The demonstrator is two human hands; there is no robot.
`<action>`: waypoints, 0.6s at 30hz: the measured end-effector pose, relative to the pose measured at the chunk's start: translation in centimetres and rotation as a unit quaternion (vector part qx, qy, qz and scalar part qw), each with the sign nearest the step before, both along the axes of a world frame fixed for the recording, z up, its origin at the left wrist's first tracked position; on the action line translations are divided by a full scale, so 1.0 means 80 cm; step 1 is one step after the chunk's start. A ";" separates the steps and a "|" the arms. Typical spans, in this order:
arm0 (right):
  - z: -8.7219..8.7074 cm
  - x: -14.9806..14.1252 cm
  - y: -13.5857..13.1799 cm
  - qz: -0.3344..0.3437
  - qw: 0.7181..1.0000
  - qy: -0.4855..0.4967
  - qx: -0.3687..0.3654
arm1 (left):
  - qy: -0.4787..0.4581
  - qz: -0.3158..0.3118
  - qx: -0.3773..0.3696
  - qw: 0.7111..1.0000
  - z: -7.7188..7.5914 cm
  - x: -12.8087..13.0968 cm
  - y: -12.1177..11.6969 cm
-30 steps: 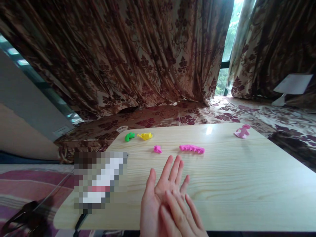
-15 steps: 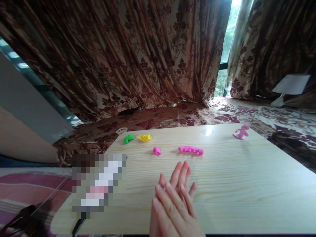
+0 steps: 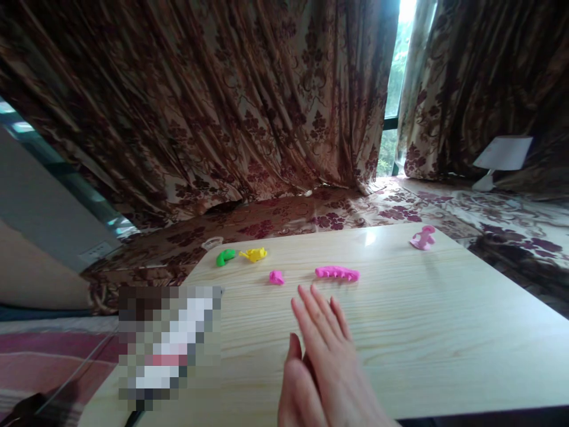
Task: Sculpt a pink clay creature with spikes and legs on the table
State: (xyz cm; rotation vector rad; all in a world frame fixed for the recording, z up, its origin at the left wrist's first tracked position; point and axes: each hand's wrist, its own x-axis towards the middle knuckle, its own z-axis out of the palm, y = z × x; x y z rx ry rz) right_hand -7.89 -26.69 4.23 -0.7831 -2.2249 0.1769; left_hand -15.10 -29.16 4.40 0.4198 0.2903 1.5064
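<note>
My right hand [image 3: 331, 350] lies palm against palm over my left hand [image 3: 297, 385] at the table's near middle. The right hand's fingers are stretched straight and point away from me. Behind it, the left hand shows little more than its thumb side and the edge of its palm. Whatever may be pressed between the palms is hidden. Just beyond the fingertips lies a pink strip [image 3: 336, 273] of what looks like modelling clay, with small points along its edge. A small pink clay lump [image 3: 276, 277] sits to its left. Neither hand touches these pieces.
On the pale wooden table [image 3: 444, 332] are a yellow lump [image 3: 254, 255] and a green curved lump [image 3: 226, 257] at back left. A pale pink piece [image 3: 423, 238] stands at back right. A blurred-out flat object [image 3: 175, 338] lies left. A white lamp [image 3: 502, 153] stands beyond.
My right hand has slid forward over the left, which has drawn back so its fingers no longer show beyond. The whole view has shifted slightly; the clay pieces stay in place.
</note>
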 end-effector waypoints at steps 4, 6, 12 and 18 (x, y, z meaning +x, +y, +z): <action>-0.009 0.015 0.007 -0.025 1.000 0.000 -0.004 | 0.008 0.000 -0.026 1.000 0.015 -0.009 -0.003; -0.032 0.004 -0.012 -0.005 0.998 0.018 0.054 | 0.016 0.039 -0.036 0.998 0.023 -0.018 0.003; -0.005 -0.003 -0.009 -0.002 1.000 -0.012 -0.006 | 0.016 0.012 -0.045 0.999 -0.004 0.003 0.006; -0.025 0.009 0.004 0.049 0.997 -0.015 0.062 | 0.043 0.009 -0.034 0.998 0.017 -0.024 0.005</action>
